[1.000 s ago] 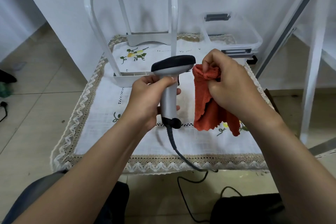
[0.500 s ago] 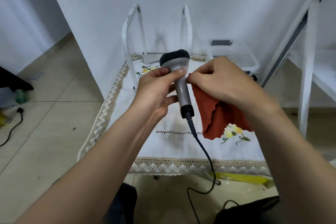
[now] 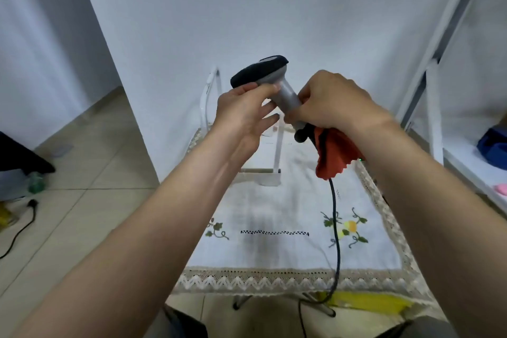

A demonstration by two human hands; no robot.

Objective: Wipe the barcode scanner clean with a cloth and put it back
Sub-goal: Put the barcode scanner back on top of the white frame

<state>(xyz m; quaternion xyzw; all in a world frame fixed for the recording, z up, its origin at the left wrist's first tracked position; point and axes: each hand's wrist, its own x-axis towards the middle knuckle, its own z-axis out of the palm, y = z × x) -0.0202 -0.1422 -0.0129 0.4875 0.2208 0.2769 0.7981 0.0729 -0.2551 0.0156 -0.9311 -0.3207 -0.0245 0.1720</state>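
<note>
Lowest in the frame, the table is draped in white weave with a zigzag lace hem and stitched vines. A thin black cable runs up across it, right of centre. Above that, at mid-frame, hangs the orange cloth, a nubbly rag with a sawtooth edge. It is bunched under the right hand, whose fingers curl round it and round the grip of the barcode scanner. A second ago the cloth hung beside the scanner, low over the table. Now the scanner is lifted to the upper middle of the frame, tilted with its head to the left, and the cloth is clamped on the smooth grey handle (so wiping the handle looks under way, the head probably yet to do). The left hand pinches the neck just beneath the matte black, oval head with thumb and forefinger, its lower fingers splayed loose. Behind, the white tubular stand sits on the table, likely where the scanner goes back.
</note>
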